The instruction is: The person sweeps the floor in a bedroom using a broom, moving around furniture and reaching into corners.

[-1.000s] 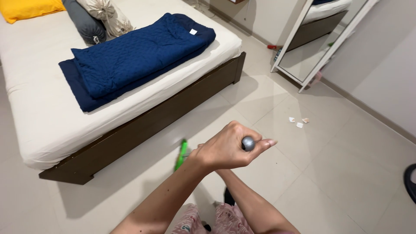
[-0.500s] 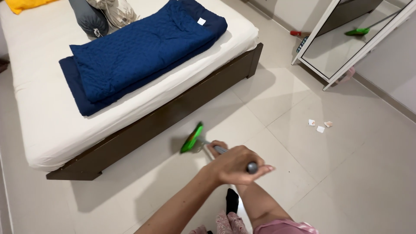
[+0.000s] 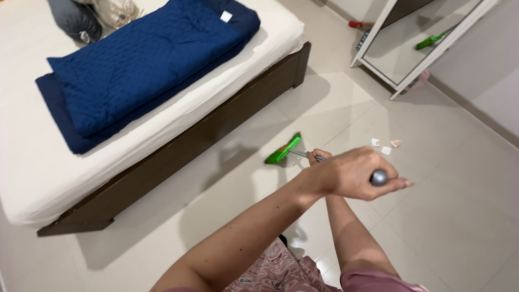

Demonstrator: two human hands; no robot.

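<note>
My left hand (image 3: 351,174) is closed around the top of a broom's grey handle (image 3: 379,177), whose rounded end sticks out past my fingers. My right hand (image 3: 318,157) grips the same handle lower down, mostly hidden behind my left forearm. The broom's green head (image 3: 283,150) rests on the pale tiled floor (image 3: 432,216) just off the bed's long side. Three small paper scraps (image 3: 385,145) lie on the tiles to the right of the broom head, a short way from it.
A low bed with a dark wooden frame (image 3: 178,146) and white mattress fills the upper left, with a folded blue quilt (image 3: 140,59) and bolsters (image 3: 75,19) on it. A white-framed mirror (image 3: 416,43) leans on the wall at upper right and reflects the broom.
The broom head has swept to the right along the bed side, closer to the paper scraps. Both hands moved right and up with the handle.
</note>
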